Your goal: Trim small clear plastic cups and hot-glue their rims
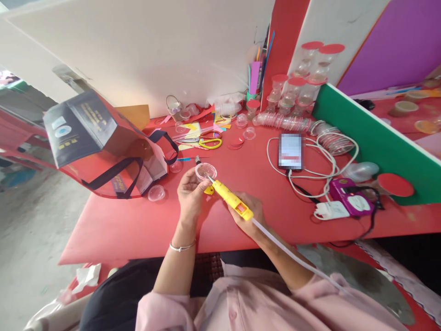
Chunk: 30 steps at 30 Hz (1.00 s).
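My left hand (190, 189) grips a small clear plastic cup (206, 172) by its side, with the round opening tipped up toward me. In my right hand (248, 210) is a yellow hot glue gun (231, 198), its metal nozzle at the near edge of the cup; I cannot tell whether it touches. A long pale glue stick runs out of the gun's rear, past my right forearm. Just under the cup shows a small yellow piece (208, 190), partly covered. Near my left hand lies a clear round cup (156, 193) on the red table (131, 234).
A red and black bag (99, 142) stands at the left. Yellow-handled scissors (210, 144) and red discs (236, 143) lie behind my hands. To the right are a phone (291, 151), white cables, a purple power strip (351, 197), stacked clear cups (285, 122) and a green divider (372, 147).
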### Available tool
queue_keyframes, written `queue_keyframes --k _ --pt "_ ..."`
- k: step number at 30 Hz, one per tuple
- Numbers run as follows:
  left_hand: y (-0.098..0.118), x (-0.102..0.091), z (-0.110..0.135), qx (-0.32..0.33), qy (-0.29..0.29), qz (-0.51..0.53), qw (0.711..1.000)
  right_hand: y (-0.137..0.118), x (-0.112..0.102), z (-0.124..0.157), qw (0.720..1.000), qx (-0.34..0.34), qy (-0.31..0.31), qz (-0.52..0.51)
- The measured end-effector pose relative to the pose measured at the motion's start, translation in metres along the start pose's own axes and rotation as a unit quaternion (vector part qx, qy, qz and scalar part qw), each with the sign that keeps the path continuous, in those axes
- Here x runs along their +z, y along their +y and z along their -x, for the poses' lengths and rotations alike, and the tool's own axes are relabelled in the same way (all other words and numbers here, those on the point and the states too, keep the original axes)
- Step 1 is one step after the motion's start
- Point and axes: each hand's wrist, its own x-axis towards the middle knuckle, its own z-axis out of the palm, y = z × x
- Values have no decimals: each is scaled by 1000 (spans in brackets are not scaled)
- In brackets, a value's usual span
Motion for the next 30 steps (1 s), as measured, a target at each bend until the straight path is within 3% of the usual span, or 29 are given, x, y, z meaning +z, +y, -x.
queue_keyframes --k 12,30 --pt "-1 -2 1 -47 3 11 999 -1 -2 -3 1000 2 -18 11" --pt "-2 -2 0 -57 13 36 998 0 -1 -3 999 22 -24 -11"
